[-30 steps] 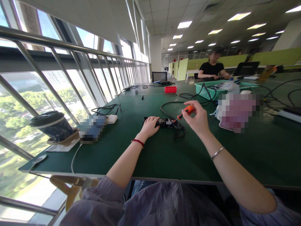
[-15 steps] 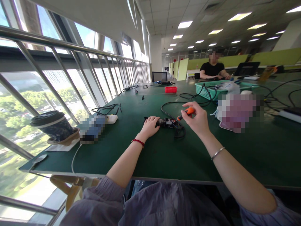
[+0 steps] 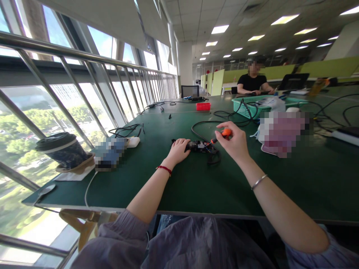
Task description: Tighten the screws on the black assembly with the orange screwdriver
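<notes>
My left grip [image 3: 178, 152] clasps the black device [image 3: 199, 146] at twelve o'clock on the table [image 3: 196, 186], its three-o'clock end bared, not yet covered — there my right grip [image 3: 235, 141] points its pinched orange screwdriver [image 3: 226, 132]. What's finished inside — I cannot tell.

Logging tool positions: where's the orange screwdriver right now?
In the head view, the orange screwdriver is just right of centre, held in the right hand, its tip at the black device under the left hand.
</notes>
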The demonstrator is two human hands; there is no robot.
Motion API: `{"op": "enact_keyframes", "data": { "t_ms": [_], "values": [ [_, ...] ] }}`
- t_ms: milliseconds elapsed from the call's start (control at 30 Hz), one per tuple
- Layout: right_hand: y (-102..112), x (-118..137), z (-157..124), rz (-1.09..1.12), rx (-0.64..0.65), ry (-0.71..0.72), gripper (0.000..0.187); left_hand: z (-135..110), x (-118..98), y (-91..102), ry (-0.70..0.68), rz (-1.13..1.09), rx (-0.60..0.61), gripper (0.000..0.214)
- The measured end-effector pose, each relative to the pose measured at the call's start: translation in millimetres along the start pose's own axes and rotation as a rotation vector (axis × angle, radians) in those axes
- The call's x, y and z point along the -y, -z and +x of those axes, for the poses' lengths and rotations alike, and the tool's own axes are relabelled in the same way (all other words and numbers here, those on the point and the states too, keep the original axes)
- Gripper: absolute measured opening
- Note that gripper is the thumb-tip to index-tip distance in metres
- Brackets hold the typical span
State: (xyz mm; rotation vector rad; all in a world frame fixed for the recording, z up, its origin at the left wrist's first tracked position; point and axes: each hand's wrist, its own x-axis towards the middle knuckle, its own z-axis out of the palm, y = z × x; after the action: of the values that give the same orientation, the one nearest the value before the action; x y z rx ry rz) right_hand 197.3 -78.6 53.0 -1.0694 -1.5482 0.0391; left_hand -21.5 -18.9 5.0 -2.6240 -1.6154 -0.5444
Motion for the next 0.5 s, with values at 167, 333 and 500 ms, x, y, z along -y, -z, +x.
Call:
{"op": "enact_keyframes", "data": {
  "t_ms": [167, 333, 500],
  "values": [
    [-1.0, 0.4, 0.4, 0.064, -0.011, 0.045, 0.029, -0.4, -3.2, 1.2, 0.02, 0.0, -0.008, 0.04],
    [-0.4, 1.4, -0.2, 0.006, 0.019, -0.006, 0.014, -0.7, -3.7, -1.4, 0.04, 0.047, -0.049, 0.035],
    [-1.2, 0.6, 0.1, 0.015, -0.013, -0.014, 0.016, 3.6, 3.9, -2.4, -0.053, 0.071, -0.035, 0.045]
  ]
}}
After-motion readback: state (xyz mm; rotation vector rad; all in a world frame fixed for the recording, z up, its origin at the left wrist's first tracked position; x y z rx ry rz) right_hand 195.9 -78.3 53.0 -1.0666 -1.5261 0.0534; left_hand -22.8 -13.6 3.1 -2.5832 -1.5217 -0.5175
